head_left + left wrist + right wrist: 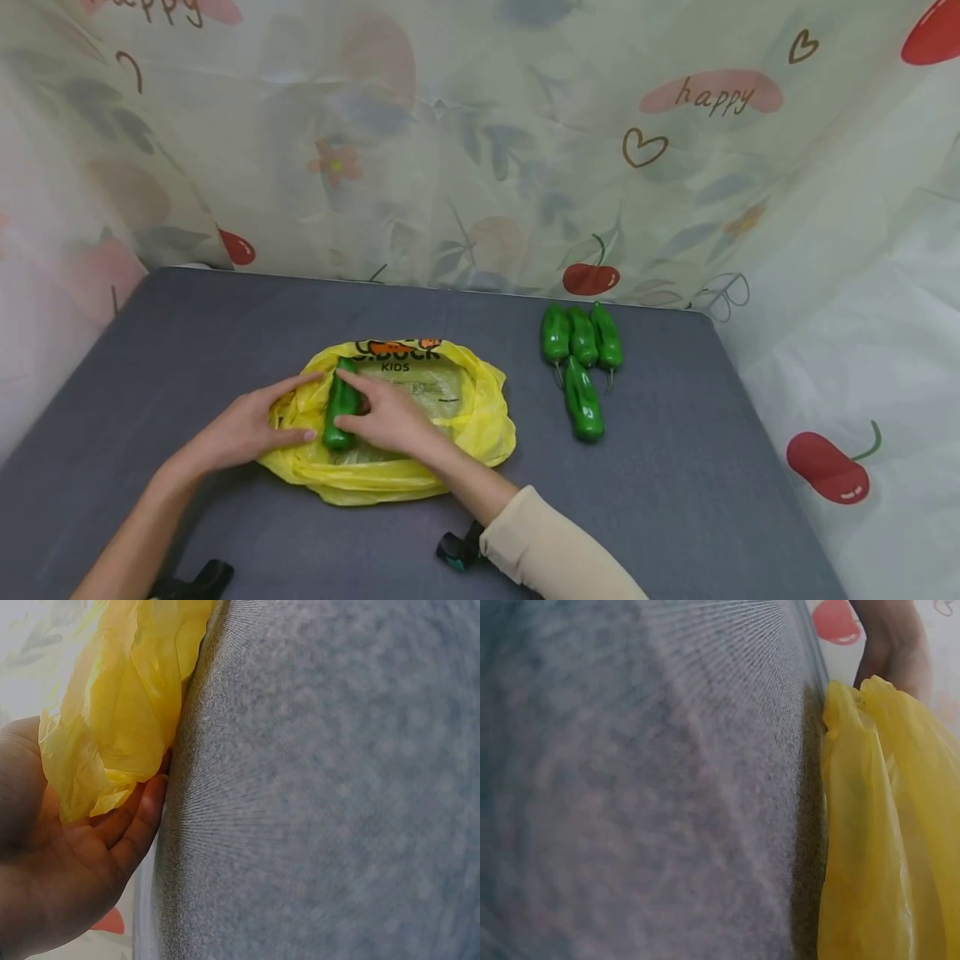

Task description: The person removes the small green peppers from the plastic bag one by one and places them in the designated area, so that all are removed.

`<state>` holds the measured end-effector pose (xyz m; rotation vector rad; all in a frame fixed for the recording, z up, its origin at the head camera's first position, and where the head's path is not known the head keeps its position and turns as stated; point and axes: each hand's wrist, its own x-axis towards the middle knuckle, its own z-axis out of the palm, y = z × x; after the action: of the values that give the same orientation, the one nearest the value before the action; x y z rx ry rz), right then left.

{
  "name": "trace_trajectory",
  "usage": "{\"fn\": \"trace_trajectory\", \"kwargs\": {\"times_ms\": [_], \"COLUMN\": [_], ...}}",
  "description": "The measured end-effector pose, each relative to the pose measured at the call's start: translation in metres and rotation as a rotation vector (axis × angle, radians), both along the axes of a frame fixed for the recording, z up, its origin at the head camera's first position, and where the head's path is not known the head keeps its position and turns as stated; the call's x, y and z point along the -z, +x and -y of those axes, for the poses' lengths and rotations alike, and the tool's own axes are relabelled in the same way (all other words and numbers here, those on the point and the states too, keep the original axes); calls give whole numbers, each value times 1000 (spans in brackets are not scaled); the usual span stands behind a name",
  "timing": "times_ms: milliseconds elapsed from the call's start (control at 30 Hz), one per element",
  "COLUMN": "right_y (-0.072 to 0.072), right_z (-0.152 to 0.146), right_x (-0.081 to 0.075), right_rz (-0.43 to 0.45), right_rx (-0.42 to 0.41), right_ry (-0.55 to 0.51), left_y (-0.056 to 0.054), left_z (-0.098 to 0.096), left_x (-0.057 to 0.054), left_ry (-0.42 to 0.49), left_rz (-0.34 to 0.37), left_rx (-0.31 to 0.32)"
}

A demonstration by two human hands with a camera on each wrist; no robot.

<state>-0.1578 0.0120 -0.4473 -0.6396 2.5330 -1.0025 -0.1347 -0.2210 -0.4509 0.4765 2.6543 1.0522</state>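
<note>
A yellow plastic bag lies spread on the dark table with its mouth turned up and printed lettering showing inside. My left hand holds the bag's left side, thumb over the edge; in the left wrist view its fingers curl beneath the yellow plastic. Over the bag's opening, my right hand pinches a long green pepper between thumb and fingers, near the left inner wall. The right wrist view shows the bag's side, with the right hand's grip hidden there.
Several more glossy green peppers lie right of the bag, most in a row towards the back edge. The grey table is bordered by a patterned curtain behind. Black straps are at both wrists.
</note>
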Motion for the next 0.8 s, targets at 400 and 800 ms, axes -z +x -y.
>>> {"fn": "trace_trajectory", "kwargs": {"times_ms": [400, 800], "right_y": [-1, -2], "right_z": [7, 5], "right_x": [4, 9], "right_rz": [-42, -80], "right_rx": [40, 64], "right_ry": [33, -55], "left_y": [0, 0], "left_z": [0, 1], "left_x": [0, 2], "left_ry": [5, -4], "left_rz": [3, 14], "left_rx": [-1, -6]}}
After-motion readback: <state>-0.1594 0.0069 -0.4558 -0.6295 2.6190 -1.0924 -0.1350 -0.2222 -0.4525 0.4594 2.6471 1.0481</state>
